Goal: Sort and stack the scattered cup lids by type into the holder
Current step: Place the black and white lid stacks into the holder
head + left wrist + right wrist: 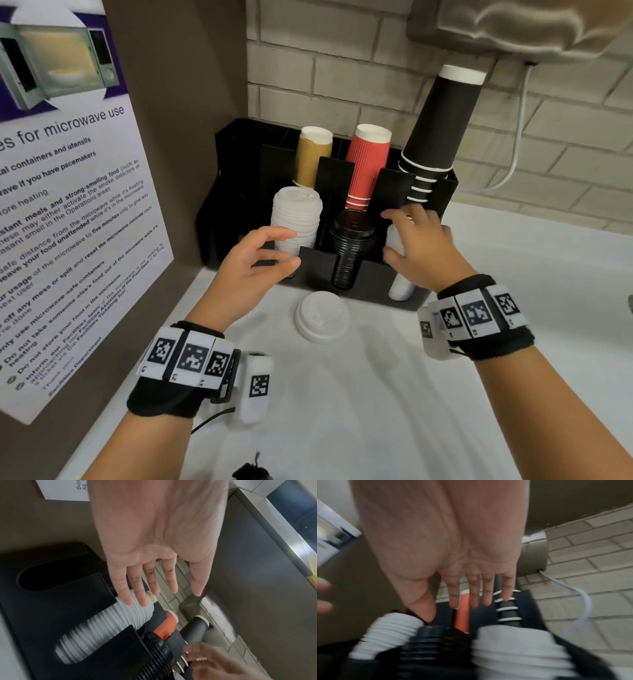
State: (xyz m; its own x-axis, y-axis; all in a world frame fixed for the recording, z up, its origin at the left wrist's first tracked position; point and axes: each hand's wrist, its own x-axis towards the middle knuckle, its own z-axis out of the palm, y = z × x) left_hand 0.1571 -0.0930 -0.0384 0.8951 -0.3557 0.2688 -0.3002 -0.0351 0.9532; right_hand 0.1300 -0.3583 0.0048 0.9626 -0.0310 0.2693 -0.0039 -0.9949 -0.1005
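A black holder stands at the back of the white counter. Its front slots hold a white lid stack on the left, a black lid stack in the middle and another white lid stack on the right. One loose white lid lies on the counter just before the holder. My left hand hovers empty in front of the left white stack, fingers relaxed. My right hand is spread over the top of the right white stack and hides it; the fingers are straight and grip nothing.
Tan cups, red ribbed cups and a tall stack of black cups fill the holder's back slots. A microwave poster hangs on the brown side wall at left. A wall dispenser and its white cable hang at upper right.
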